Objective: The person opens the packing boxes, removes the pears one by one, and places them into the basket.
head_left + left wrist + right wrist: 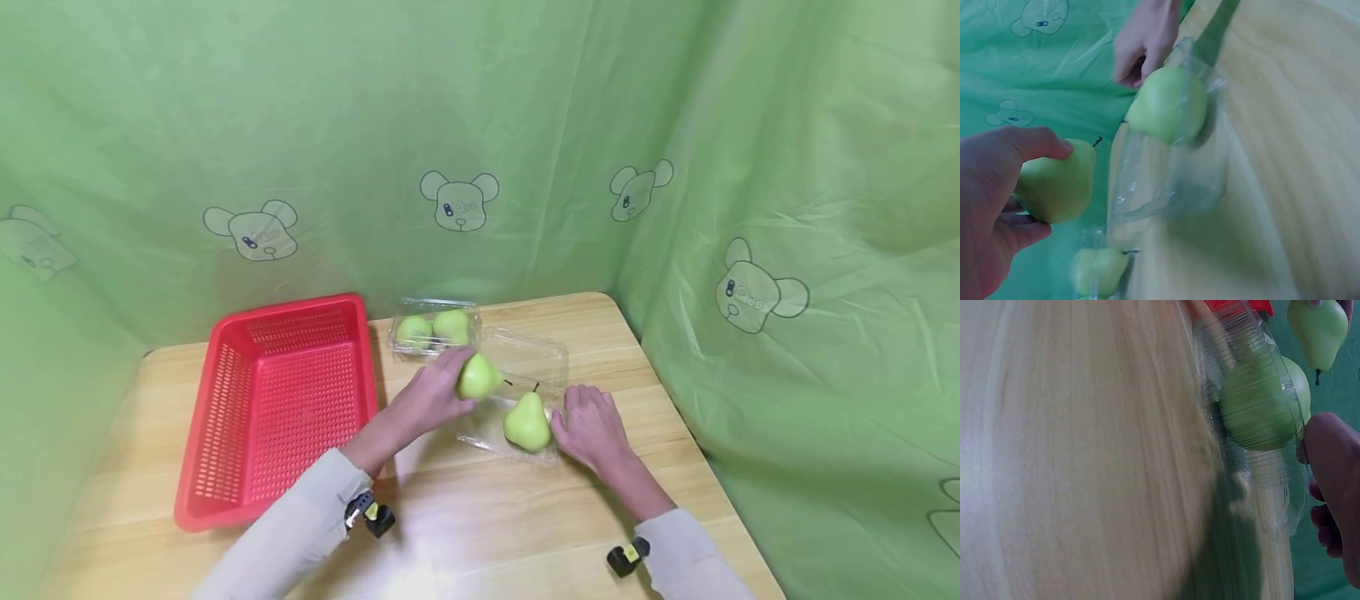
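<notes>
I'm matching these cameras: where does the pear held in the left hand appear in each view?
Head: held pear, just below centre.
Left wrist: held pear, left of centre.
Right wrist: held pear, top right.
Shared landmark: second pear in the open clear container.

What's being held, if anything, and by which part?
The left hand holds a smooth green pear by its wide end. The right hand is at the edge of a clear, open, rectangular plastic container; gripping unclear.

Left hand (433, 387) grips pear (478, 377); right hand (595, 427) holds clear container (483, 425).
</notes>
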The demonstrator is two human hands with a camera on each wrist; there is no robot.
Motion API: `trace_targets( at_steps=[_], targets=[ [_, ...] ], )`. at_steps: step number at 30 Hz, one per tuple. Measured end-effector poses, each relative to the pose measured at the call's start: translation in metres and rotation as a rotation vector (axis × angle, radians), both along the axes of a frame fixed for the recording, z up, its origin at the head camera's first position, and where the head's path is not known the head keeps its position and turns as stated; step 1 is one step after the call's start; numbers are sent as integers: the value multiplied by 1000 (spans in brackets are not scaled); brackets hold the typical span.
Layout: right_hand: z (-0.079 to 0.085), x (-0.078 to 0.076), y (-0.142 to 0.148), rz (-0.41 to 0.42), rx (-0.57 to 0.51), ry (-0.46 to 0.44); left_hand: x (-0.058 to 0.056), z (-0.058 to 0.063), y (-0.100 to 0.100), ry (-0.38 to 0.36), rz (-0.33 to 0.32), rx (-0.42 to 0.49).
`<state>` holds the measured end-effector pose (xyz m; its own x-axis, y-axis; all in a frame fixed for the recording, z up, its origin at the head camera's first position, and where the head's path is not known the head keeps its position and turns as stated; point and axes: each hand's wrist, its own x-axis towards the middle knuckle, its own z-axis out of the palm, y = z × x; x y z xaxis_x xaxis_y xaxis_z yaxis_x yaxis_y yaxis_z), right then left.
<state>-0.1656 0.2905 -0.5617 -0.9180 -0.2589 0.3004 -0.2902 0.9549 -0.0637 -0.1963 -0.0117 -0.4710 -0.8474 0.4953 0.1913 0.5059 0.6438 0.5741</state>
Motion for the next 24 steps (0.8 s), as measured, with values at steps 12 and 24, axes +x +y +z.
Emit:
trace_targets(
  at_steps=[12,24],
  targets=[
    [2,-2,0,-1,6,-39,-12,21,-33,50,86,16],
    [3,-1,-1,-19,15,-61,-24,28,-65,64,181,27]
  ],
)
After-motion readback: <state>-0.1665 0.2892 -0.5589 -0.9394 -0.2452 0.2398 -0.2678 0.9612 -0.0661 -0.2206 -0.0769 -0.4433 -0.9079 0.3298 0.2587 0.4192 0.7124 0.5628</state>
